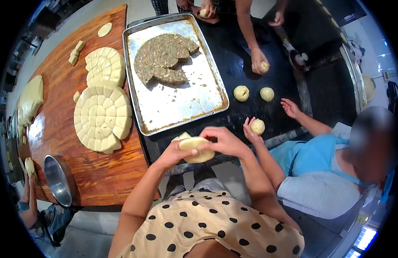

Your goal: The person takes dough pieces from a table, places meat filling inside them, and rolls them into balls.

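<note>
Both of your hands close around one flat disc of dough (195,148), held in the air just above the near edge of the dark surface (246,73). Your left hand (175,155) cups the disc from underneath, and your right hand (222,141) curls over its top edge with the fingers bent, so the grip is shut on the dough from both sides. A small fold of dough peeks out behind your left thumb.

To do this shaping well, I would keep the left palm as a steady cradle and let the right fingertips work the rim with light, even pressure; soft dough likely tears or thins if pinched hard in one spot.

Just beyond your hands lies a metal baking tray (203,92) holding a round slab of minced filling (164,58) with wedges cut away. To its left, on the wooden board (61,86), sit two discs of dough scored into pieces (103,118). A steel bowl (59,179) stands near your left. To your right, another person's hand (252,131) rests on a dough ball (258,126), with two more balls (241,93) further out.
</note>
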`<state>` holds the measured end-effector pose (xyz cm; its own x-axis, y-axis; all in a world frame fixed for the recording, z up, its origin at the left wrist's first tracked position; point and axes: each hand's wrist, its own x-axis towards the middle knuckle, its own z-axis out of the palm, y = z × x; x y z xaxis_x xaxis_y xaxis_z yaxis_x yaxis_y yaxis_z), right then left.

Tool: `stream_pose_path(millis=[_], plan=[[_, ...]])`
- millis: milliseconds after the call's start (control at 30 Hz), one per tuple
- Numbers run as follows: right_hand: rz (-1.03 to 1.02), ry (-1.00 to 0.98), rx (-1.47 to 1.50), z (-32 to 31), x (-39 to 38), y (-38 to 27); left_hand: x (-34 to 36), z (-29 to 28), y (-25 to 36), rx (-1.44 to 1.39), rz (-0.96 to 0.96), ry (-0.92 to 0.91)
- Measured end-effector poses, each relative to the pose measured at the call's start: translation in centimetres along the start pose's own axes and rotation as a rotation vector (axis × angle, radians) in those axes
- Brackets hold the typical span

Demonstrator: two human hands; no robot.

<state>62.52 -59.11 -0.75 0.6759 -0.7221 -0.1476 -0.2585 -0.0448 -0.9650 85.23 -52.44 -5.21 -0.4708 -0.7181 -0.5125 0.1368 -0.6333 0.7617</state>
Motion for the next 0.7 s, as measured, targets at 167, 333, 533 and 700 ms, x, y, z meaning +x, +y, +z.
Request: stream_pose_path(millis=[167,333,533,700], plan=[[0.104,0.428,-0.046,-2.3,10.0,7.3,-1.8,-1.3,0.6,-0.355,0.135,0.249],[0.154,0.41,-0.357,-3.5,18.4,14.5,-4.8,-2.6,-1.3,-0.497,0.077,0.289],[0.033,0.345,-0.545,-3.0,23.6,14.8,-6.9,-2.9,-3.1,-0.643,0.051,0.357],[0.077,0.311,-0.528,-3.1,24.7,13.8,-6.3,-2.3,-1.4,-0.797,0.082,0.385]])
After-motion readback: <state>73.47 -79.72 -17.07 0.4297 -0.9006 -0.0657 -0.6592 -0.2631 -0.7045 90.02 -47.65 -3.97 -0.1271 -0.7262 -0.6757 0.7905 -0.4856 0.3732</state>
